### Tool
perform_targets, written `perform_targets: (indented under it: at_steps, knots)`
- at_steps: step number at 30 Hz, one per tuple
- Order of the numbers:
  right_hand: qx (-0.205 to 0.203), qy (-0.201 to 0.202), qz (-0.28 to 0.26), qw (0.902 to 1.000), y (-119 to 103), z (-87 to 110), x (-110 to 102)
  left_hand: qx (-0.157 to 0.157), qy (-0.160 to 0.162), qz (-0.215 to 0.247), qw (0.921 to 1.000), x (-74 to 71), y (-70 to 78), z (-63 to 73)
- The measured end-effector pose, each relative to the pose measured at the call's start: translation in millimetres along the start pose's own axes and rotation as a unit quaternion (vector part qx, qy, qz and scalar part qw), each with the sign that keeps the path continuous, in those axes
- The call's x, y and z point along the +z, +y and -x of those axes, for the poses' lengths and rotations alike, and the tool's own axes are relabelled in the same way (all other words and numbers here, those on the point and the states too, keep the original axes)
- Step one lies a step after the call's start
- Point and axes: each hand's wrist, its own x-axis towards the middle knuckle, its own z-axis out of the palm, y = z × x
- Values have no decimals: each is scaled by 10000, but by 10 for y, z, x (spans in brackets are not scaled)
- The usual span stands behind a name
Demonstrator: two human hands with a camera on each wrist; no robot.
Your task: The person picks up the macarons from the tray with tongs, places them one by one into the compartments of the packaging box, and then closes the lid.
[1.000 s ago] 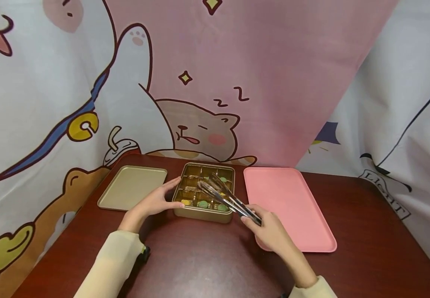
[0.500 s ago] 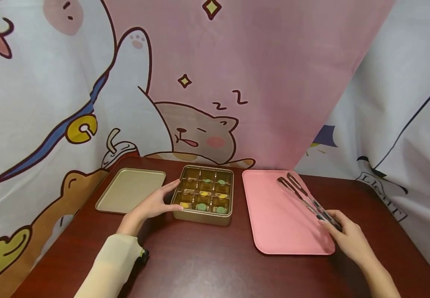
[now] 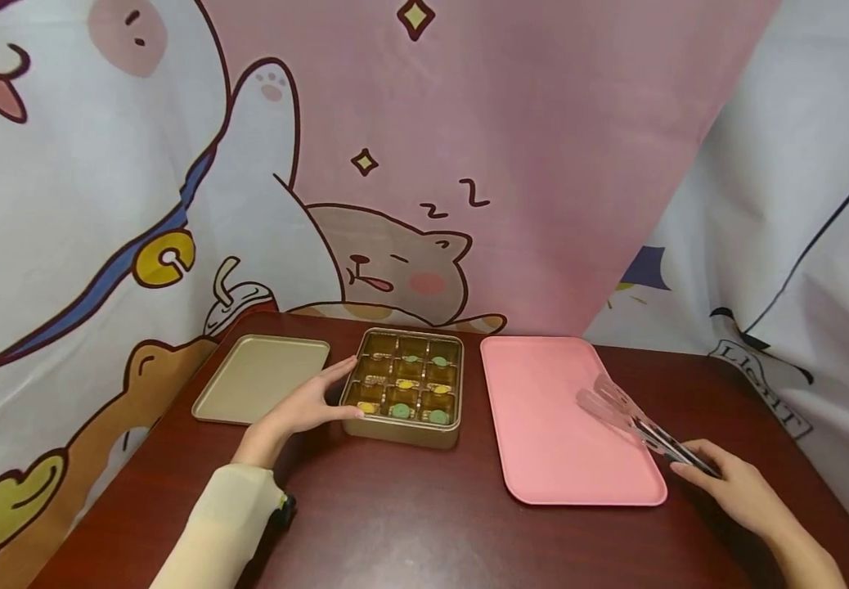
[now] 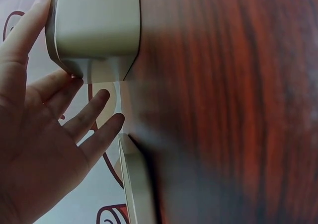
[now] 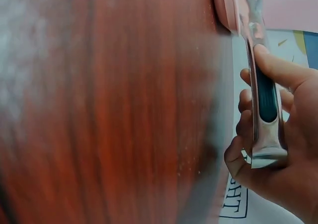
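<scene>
A gold tin with a divided gold insert stands mid-table. Small green pieces and yellow pieces lie in several of its compartments. My left hand rests against the tin's left front corner, thumb on the front rim and fingertips along the left side; in the left wrist view its fingers are fairly straight. My right hand holds metal tongs by their dark-inlaid handle. The tongs' tips reach over the right part of the pink tray, with nothing visible between them.
A flat gold lid lies on the brown table, left of the tin. The pink tray lies to the tin's right. A cartoon-printed cloth hangs behind and around the table.
My right hand has carried the tongs from above the tin rightward across the pink tray to its right edge. The left hand has stayed at the tin.
</scene>
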Motion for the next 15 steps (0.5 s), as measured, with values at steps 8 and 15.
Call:
perform_targets:
  at_steps: [8,15]
  knots:
    - [-173,-78,555,9983,35,-91,-56,-14,16,-18,10000,-1,-4,10]
    - [-116,-81,480,9987,-89,-81,-113,-62,147,-191,9997,-46,14,3]
